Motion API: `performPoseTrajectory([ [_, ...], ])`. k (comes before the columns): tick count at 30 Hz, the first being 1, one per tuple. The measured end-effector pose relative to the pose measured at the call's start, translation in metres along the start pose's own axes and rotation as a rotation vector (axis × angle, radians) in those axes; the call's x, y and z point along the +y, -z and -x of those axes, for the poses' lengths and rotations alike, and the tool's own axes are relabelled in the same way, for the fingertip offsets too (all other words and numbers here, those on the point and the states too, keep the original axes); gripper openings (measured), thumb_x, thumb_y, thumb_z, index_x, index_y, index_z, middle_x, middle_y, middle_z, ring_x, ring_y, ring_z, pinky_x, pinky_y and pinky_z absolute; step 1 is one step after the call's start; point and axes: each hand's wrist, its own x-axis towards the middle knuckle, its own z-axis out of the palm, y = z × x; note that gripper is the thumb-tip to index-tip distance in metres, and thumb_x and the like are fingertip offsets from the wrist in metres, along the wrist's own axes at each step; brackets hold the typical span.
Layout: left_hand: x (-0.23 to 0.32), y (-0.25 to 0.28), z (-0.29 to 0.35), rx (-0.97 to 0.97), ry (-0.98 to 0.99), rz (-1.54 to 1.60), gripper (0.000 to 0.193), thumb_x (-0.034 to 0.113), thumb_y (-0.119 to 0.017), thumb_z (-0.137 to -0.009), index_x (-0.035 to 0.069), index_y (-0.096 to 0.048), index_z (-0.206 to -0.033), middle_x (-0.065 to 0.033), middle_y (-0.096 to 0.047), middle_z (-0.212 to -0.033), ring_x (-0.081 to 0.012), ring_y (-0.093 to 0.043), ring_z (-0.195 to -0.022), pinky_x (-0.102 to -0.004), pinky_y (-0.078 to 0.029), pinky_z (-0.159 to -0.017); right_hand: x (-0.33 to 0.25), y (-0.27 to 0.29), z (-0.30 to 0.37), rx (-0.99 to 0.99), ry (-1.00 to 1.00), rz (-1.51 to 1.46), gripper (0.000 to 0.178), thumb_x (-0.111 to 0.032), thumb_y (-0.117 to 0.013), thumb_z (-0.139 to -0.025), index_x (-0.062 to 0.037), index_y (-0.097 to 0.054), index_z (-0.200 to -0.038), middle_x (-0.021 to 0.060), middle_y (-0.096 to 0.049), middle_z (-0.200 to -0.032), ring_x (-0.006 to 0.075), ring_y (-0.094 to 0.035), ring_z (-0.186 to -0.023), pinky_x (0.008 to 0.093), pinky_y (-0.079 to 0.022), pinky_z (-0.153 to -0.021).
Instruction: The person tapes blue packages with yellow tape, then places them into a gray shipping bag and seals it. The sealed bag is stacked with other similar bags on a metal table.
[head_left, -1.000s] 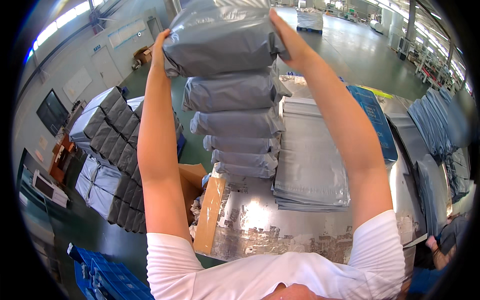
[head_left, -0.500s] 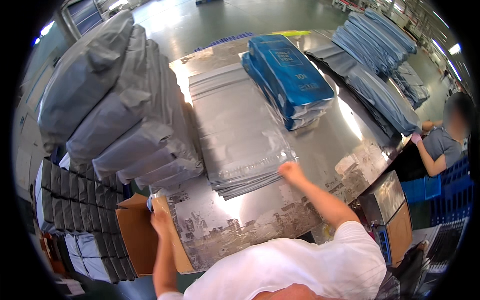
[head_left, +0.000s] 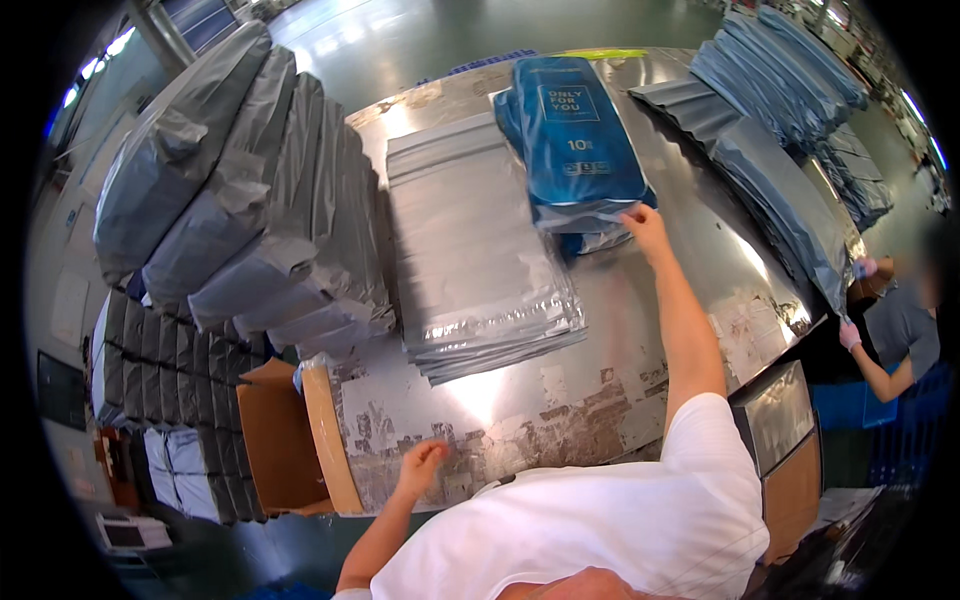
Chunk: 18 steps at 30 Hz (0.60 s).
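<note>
Head view: the right hand [head_left: 645, 222] is stretched out across the metal bench [head_left: 560, 400], fingers closed on the near edge of the top blue packet [head_left: 580, 135] in a short stack near the far side of the bench. The left hand [head_left: 422, 467] rests on the worn near edge of the bench, fingers loosely curled, holding nothing. Between the two lies a flat pile of grey mailer bags [head_left: 470, 250], just beside the blue stack. To the left, filled grey parcels [head_left: 240, 190] stand piled high, leaning over an open cardboard box [head_left: 280, 440]. More grey-blue packets [head_left: 780, 130] line the right side. Another person [head_left: 895, 330] works at the right edge
</note>
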Motion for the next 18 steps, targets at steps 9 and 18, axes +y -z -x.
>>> performPoseTrajectory([
  [9,0.069,0.02,-0.049,0.304,-0.329,-0.232,0.015,0.006,-0.051,-0.087,0.001,-0.062,-0.095,-0.0042,-0.062,-0.092,-0.0125,-0.057,-0.088,-0.0249,-0.043,-0.078,-0.111,-0.185,0.182,0.016,0.196,-0.051,0.015,-0.019,-0.068,-0.072,-0.0088,-0.059,-0.066,0.0075,-0.054,-0.077,0.0311,-0.047,-0.083,0.0395,-0.038,-0.075],
  [18,-0.012,0.058,-0.086,0.13,-0.29,0.029,0.04,0.029,-0.044,-0.094,0.002,-0.047,-0.123,-0.0101,-0.048,-0.123,-0.0204,-0.046,-0.114,-0.0328,-0.033,-0.098,-0.035,0.01,0.422,-0.461,-0.461,-0.277,0.018,-0.019,-0.057,-0.086,-0.0024,-0.059,-0.079,0.0051,-0.058,-0.082,0.016,-0.054,-0.087,0.0305,-0.043,-0.076],
])
